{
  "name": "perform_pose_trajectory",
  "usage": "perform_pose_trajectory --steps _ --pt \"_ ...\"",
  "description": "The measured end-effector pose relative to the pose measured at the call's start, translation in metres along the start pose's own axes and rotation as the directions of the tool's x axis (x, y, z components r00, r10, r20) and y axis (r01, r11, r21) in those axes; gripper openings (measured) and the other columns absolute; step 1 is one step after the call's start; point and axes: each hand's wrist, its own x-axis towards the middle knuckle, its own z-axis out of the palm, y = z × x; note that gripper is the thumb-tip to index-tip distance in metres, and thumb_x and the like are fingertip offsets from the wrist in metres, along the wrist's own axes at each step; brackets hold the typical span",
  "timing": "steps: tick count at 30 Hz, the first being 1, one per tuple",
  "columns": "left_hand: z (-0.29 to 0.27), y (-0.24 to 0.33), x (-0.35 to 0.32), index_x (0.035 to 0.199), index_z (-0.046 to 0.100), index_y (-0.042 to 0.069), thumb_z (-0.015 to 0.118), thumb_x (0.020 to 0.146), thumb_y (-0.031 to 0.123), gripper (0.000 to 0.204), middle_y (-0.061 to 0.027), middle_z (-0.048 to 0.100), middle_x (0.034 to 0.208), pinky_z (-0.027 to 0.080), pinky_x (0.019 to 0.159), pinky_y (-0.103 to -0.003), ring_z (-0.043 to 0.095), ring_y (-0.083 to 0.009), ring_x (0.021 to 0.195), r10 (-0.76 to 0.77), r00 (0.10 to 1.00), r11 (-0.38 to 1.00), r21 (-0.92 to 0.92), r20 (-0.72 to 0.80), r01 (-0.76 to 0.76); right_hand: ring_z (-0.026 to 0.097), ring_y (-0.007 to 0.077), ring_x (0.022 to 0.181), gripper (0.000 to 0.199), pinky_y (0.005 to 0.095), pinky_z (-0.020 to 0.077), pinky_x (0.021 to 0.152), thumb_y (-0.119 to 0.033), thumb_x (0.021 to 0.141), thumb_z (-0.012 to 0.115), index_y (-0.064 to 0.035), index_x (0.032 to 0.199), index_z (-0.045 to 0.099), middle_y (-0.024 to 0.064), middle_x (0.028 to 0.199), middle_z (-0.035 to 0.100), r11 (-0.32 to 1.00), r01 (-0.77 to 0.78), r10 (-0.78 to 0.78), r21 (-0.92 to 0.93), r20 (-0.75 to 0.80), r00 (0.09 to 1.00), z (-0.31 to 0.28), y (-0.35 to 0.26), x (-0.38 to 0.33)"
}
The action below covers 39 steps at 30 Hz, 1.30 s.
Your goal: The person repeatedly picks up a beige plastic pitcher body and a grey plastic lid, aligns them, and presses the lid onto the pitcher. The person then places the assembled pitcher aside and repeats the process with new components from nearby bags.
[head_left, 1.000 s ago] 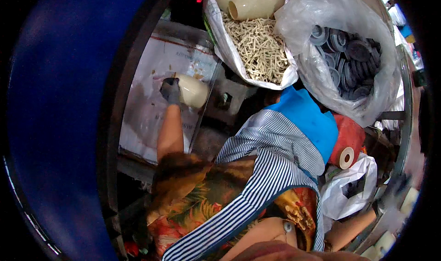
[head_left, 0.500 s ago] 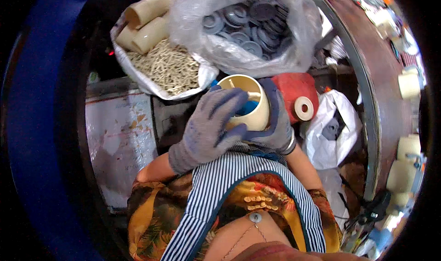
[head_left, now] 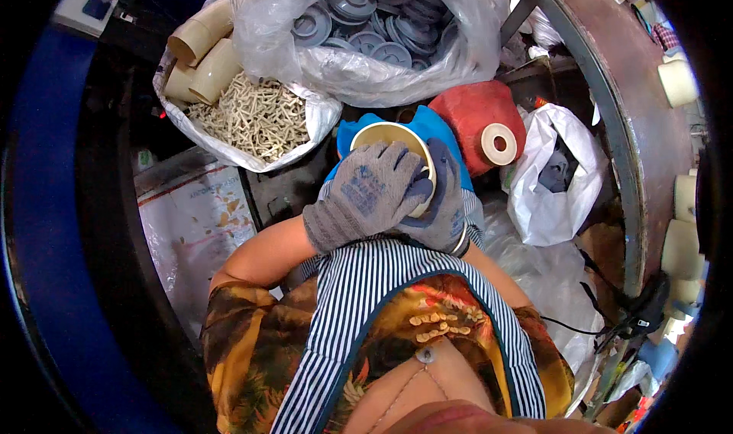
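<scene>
A cream plastic cylinder [head_left: 418, 145] with an open top stands between my gloved hands, close to the striped apron. My right hand [head_left: 447, 205] wraps around its right side and holds it. Bent over its mouth are the fingers of my left hand [head_left: 370, 193]; the fingertips and anything in them are hidden. Blue cloth [head_left: 366, 122] lies around the cylinder. Beyond to the left, an open white sack [head_left: 324, 121] holds many small cream pegs [head_left: 256, 121] and several larger cream tubes [head_left: 205, 33].
A clear plastic bag [head_left: 366, 83] full of grey discs [head_left: 355, 3] stands at the back. On the right are a red bundle [head_left: 477, 109] with a cream ring [head_left: 498, 144] and a white bag [head_left: 534, 205] with grey pieces. A metal-edged table [head_left: 637, 129] curves along the right.
The view has shifted, so the sacks sit further left and up. My left hand has moved over the cylinder's mouth, and the small cream pegs seen inside are now covered. More blue cloth shows.
</scene>
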Motion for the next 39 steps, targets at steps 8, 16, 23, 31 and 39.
perform_pose_trajectory --steps 8,16,23,31,39 --pt "-0.001 -0.013 -0.008 0.113 0.06 0.01 0.069 0.077 0.045 0.051 -0.0178 0.056 0.113 0.043 0.09 -0.053 0.055 -0.0376 0.102 0.133 0.99 0.991 -0.024 0.057 -0.132 0.039 0.0499 0.128 0.118 0.0584 0.0344 0.106 -0.053 0.06 0.085 0.0034 0.145 0.026 0.0292 0.145 0.034 0.995 0.054 -0.054 -0.081 0.0 0.999 0.003 -0.002 -0.001" --pt "-0.054 -0.122 -0.016 0.121 0.056 0.003 0.06 0.091 0.016 0.033 -0.0155 0.062 0.111 0.044 0.095 -0.044 0.056 -0.0335 0.105 -0.057 0.683 0.902 0.255 -0.728 0.347 0.039 0.0476 0.129 0.115 0.0539 0.0329 0.108 -0.057 0.061 0.085 0.0054 0.143 0.033 0.0274 0.144 0.038 0.977 -0.212 0.212 0.021 0.001 0.977 -0.016 -0.011 0.014" --pt "-0.006 -0.086 -0.014 0.148 0.034 0.009 0.04 0.1 0.047 0.062 -0.0169 0.046 0.143 0.035 0.11 -0.046 0.047 -0.0269 0.128 -0.315 0.947 0.912 -0.295 -0.061 0.284 0.047 0.0392 0.12 0.1 0.0474 0.0358 0.104 -0.054 0.063 0.083 0.0002 0.137 0.044 0.0225 0.131 0.05 0.965 -0.249 0.261 0.08 -0.324 0.909 0.004 -0.005 0.029" --pt "0.062 -0.093 0.026 0.149 0.028 -0.001 0.038 0.096 0.056 0.079 -0.0187 0.035 0.152 0.028 0.115 -0.048 0.037 -0.0326 0.138 -0.204 0.925 -0.229 -0.934 0.32 0.273 0.067 0.0174 0.097 0.031 0.0308 0.0541 0.085 -0.01 0.094 0.057 -0.0001 0.123 0.06 0.0133 0.116 0.067 0.679 -0.148 0.553 0.719 -0.37 0.746 -0.075 0.014 -0.082" --pt "0.069 -0.073 0.039 0.141 0.04 -0.005 0.047 0.094 0.043 0.068 -0.0215 0.044 0.145 0.031 0.113 -0.047 0.044 -0.0334 0.133 -0.184 0.92 -0.011 -0.937 0.346 0.35 0.061 0.0293 0.107 0.042 0.0398 0.0478 0.091 -0.039 0.096 0.048 -0.0105 0.125 0.06 0.0122 0.12 0.064 -0.663 -0.711 0.605 0.232 -0.393 -0.692 -0.107 0.185 -0.457"
